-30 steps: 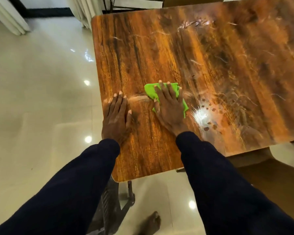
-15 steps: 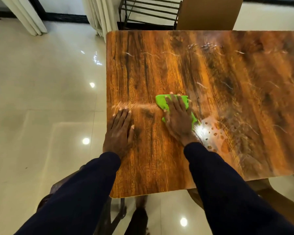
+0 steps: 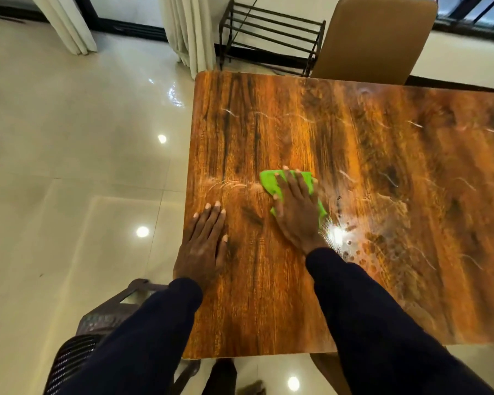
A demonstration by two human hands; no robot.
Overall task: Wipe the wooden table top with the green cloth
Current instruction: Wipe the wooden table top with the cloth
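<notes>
The wooden table top [image 3: 382, 166] fills the right of the head view, glossy, with wet streaks and droplets near its middle. A bright green cloth [image 3: 268, 182] lies flat on it. My right hand [image 3: 295, 209] presses on the cloth with straight fingers and covers most of it. My left hand [image 3: 201, 246] rests flat on the bare wood near the table's left edge, about a hand's width left of the cloth.
A tan chair back [image 3: 374, 38] stands at the table's far side, beside a dark metal rack [image 3: 271, 35]. A dark plastic chair [image 3: 97, 332] sits by the near left corner. White curtains [image 3: 188, 29] hang behind. Glossy tiled floor [image 3: 69, 166] lies to the left.
The view has tilted up, so the table's far edge, chair and rack show. Both hands stay flat; the right hand with the cloth has slid only slightly over the wood.
</notes>
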